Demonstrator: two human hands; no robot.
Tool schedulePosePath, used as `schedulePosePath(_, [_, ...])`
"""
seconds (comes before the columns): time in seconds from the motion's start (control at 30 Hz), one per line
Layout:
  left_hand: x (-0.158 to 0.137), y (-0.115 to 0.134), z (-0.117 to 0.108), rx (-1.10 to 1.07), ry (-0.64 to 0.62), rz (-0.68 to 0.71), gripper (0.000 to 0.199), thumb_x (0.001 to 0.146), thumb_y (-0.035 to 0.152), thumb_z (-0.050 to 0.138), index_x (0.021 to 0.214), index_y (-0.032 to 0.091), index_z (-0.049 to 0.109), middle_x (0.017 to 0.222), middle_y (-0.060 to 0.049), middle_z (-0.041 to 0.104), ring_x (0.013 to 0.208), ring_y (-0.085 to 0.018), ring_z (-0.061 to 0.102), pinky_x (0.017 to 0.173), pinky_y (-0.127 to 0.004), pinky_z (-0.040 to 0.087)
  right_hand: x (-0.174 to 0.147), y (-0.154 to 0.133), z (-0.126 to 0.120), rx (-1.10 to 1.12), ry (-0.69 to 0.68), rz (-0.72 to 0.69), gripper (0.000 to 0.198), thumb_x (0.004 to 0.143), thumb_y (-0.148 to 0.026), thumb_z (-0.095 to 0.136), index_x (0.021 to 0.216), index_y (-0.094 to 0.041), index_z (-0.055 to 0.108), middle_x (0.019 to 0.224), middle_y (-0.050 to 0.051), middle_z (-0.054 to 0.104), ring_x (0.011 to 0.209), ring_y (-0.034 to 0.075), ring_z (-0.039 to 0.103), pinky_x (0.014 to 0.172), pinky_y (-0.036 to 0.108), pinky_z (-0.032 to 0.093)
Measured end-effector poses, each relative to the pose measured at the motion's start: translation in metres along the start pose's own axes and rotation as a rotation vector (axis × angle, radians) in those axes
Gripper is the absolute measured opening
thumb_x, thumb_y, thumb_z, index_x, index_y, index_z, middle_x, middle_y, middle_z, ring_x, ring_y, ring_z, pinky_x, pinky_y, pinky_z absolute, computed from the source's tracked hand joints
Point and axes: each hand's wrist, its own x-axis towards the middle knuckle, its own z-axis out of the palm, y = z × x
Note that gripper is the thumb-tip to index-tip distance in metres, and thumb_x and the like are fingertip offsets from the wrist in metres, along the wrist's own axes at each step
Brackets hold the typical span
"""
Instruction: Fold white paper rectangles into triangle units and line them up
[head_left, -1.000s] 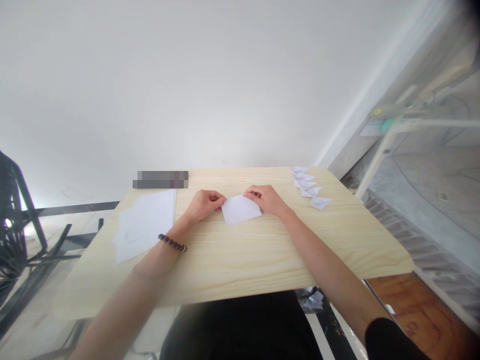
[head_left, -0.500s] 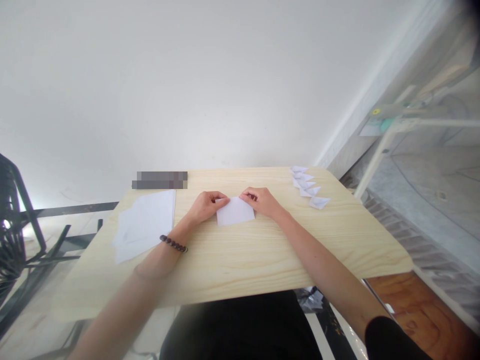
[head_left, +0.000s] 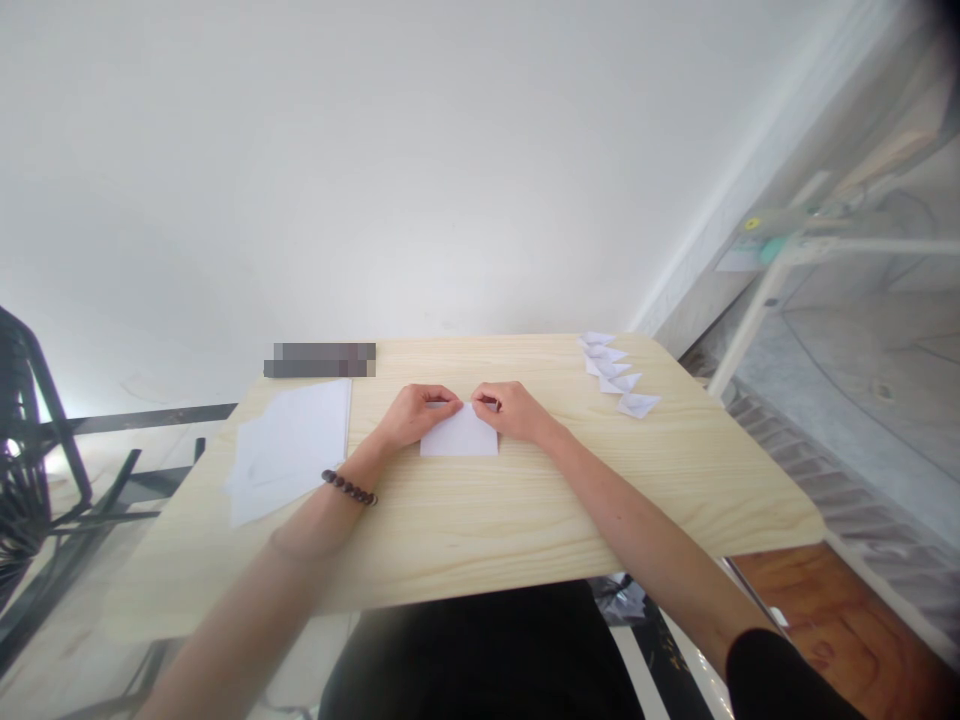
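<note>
A small white sheet of paper (head_left: 459, 438) lies on the wooden table in front of me, its far edge between my hands. My left hand (head_left: 418, 413) pinches that edge near its middle, thumb and fingers together. Just to the right, my right hand (head_left: 511, 411) grips the same edge with its fingertips, close to the left thumb. Part of the upper edge is hidden behind the fingers. A dark bead bracelet (head_left: 349, 487) circles my left wrist.
White paper sheets (head_left: 292, 440) are stacked on the table's left side. Several folded paper boats (head_left: 615, 384) stand in a row at the back right. A blurred-out dark object (head_left: 321, 361) lies at the back left. Behind the table (head_left: 450, 540) rises a white wall.
The paper has shifted slightly left and towards me, and turned a little straighter. My right hand has come closer to the left one along the far edge.
</note>
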Motion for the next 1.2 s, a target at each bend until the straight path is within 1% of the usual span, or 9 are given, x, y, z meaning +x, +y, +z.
schedulePosePath(0.2, [0.000, 0.000, -0.003, -0.009, 0.002, -0.016, 0.035, 0.070, 0.046, 0.050, 0.076, 0.014, 0.064, 0.074, -0.003, 0.065, 0.064, -0.015, 0.055, 0.053, -0.021, 0.041, 0.000, 0.005, -0.004, -0.023, -0.017, 0.005, 0.014, 0.073, -0.017, 0.045, 0.071, -0.016, 0.058, 0.063, -0.001, 0.057, 0.055, 0.007, 0.046, 0.056, 0.019, 0.033])
schedulePosePath(0.3, [-0.001, 0.000, -0.006, -0.033, 0.015, -0.057, 0.036, 0.070, 0.046, 0.051, 0.077, 0.013, 0.064, 0.072, -0.004, 0.065, 0.061, -0.014, 0.055, 0.051, -0.021, 0.040, -0.003, 0.015, -0.012, -0.021, -0.011, 0.042, 0.013, 0.072, -0.017, 0.046, 0.068, -0.015, 0.058, 0.059, -0.002, 0.055, 0.053, 0.007, 0.046, 0.054, 0.019, 0.033])
schedulePosePath(0.4, [-0.001, 0.000, -0.008, -0.060, 0.030, -0.091, 0.036, 0.069, 0.046, 0.052, 0.076, 0.013, 0.064, 0.072, -0.004, 0.065, 0.060, -0.014, 0.055, 0.049, -0.021, 0.039, -0.007, 0.025, -0.019, -0.018, 0.038, 0.098, 0.014, 0.072, -0.018, 0.045, 0.065, -0.014, 0.057, 0.057, -0.002, 0.055, 0.052, 0.007, 0.046, 0.053, 0.019, 0.033])
schedulePosePath(0.53, [-0.001, 0.000, -0.006, -0.059, 0.045, -0.085, 0.037, 0.069, 0.047, 0.052, 0.076, 0.013, 0.065, 0.071, -0.004, 0.065, 0.059, -0.014, 0.055, 0.049, -0.021, 0.039, -0.008, 0.025, -0.019, 0.060, 0.027, 0.141, 0.018, 0.076, -0.022, 0.043, 0.071, -0.015, 0.058, 0.060, 0.000, 0.058, 0.053, 0.008, 0.048, 0.052, 0.019, 0.035])
schedulePosePath(0.67, [-0.001, 0.000, -0.004, -0.039, 0.058, -0.071, 0.038, 0.069, 0.048, 0.051, 0.077, 0.014, 0.065, 0.072, -0.004, 0.066, 0.060, -0.014, 0.055, 0.050, -0.021, 0.040, -0.005, 0.014, -0.011, 0.090, -0.015, 0.108, 0.026, 0.081, -0.030, 0.039, 0.077, -0.015, 0.060, 0.067, 0.001, 0.061, 0.056, 0.009, 0.050, 0.054, 0.019, 0.035])
schedulePosePath(0.8, [0.000, -0.001, -0.004, -0.022, 0.043, -0.051, 0.036, 0.069, 0.046, 0.050, 0.077, 0.014, 0.066, 0.073, -0.004, 0.066, 0.062, -0.015, 0.056, 0.051, -0.021, 0.041, -0.003, 0.011, -0.008, 0.062, -0.024, 0.070, 0.022, 0.080, -0.031, 0.044, 0.077, -0.016, 0.060, 0.070, 0.001, 0.061, 0.059, 0.008, 0.050, 0.057, 0.019, 0.036])
schedulePosePath(1.07, [0.003, -0.004, -0.008, 0.064, 0.048, -0.041, 0.033, 0.069, 0.041, 0.050, 0.072, 0.013, 0.067, 0.070, -0.003, 0.066, 0.062, -0.015, 0.056, 0.052, -0.021, 0.040, -0.003, 0.017, -0.017, 0.092, -0.039, 0.075, 0.023, 0.079, -0.030, 0.043, 0.075, -0.015, 0.060, 0.069, 0.000, 0.060, 0.060, 0.008, 0.049, 0.055, 0.018, 0.035])
schedulePosePath(1.2, [0.003, -0.007, -0.012, -0.005, 0.039, -0.081, 0.030, 0.068, 0.039, 0.050, 0.071, 0.013, 0.065, 0.065, -0.003, 0.065, 0.059, -0.015, 0.058, 0.054, -0.022, 0.044, -0.005, 0.020, -0.022, 0.066, 0.004, 0.088, 0.023, 0.079, -0.030, 0.043, 0.073, -0.015, 0.059, 0.067, 0.000, 0.059, 0.059, 0.009, 0.048, 0.054, 0.019, 0.034])
